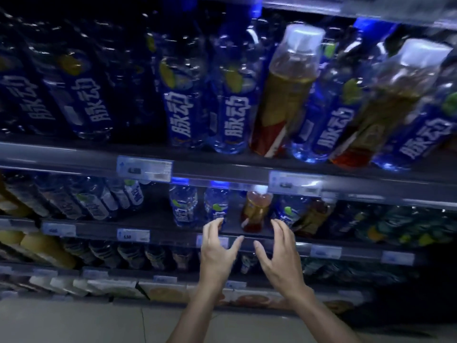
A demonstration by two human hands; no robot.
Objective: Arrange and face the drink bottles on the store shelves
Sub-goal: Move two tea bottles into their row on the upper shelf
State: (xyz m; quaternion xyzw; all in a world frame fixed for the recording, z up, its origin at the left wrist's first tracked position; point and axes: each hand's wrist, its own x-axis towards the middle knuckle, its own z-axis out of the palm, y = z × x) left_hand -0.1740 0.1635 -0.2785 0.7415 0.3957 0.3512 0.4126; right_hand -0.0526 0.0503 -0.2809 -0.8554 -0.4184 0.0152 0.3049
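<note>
My left hand (217, 251) and my right hand (279, 251) reach side by side toward the second shelf (158, 230), fingers spread and loosely curved, holding nothing. Between and just beyond them stands an amber tea bottle (256, 209) with a white cap. A blue-labelled drink bottle (215, 205) stands behind my left fingertips, and another blue bottle (289, 210) behind my right fingertips. On the top shelf (74, 154), blue bottles (232, 100) alternate with two amber tea bottles (284, 90).
Price tags (144, 168) hang along the shelf rails. Lower shelves (118, 271) hold dark bottles, yellow bottles (47, 251) at the left and flat packaged goods at the bottom. Green-patterned bottles (400, 226) fill the right side. Pale floor (74, 320) lies below.
</note>
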